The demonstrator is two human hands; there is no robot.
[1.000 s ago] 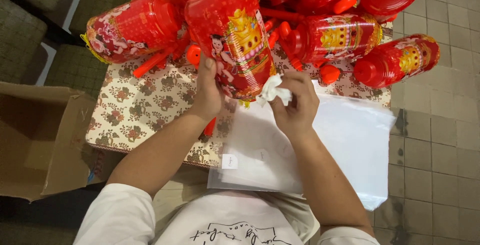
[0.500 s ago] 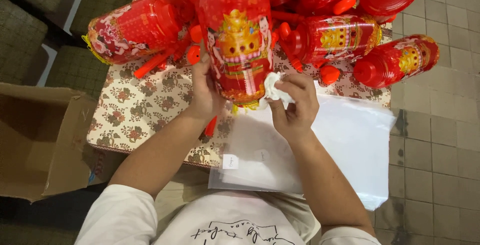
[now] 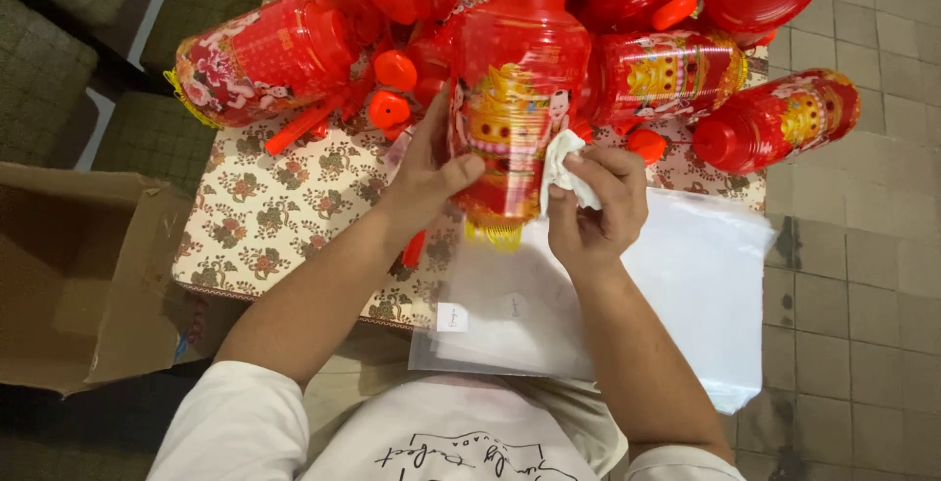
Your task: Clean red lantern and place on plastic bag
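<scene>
Red lantern [image 3: 515,99], a translucent plastic one with printed gold and figure panels and a yellow fringe at its base, is held upright at the upper centre of the frame, above a floral-covered table [image 3: 265,226]. The left hand [image 3: 431,172] is clasped against its left side, thumb pressed on the front panel. The right hand [image 3: 593,202] is closed around a small wad of white cloth [image 3: 564,162], which is pressed against the lantern's right side. More red lanterns [image 3: 265,59] are piled across the upper part of the frame, and a stack of clear plastic bags [image 3: 686,285] lies at the lower right of the table. An open cardboard box [image 3: 69,275] is seen at the left edge. The lantern is judged light and thin-walled, smooth enough to slip and easily dented, so it is best taken by the firmer top and bottom caps rather than squeezed at the middle.
</scene>
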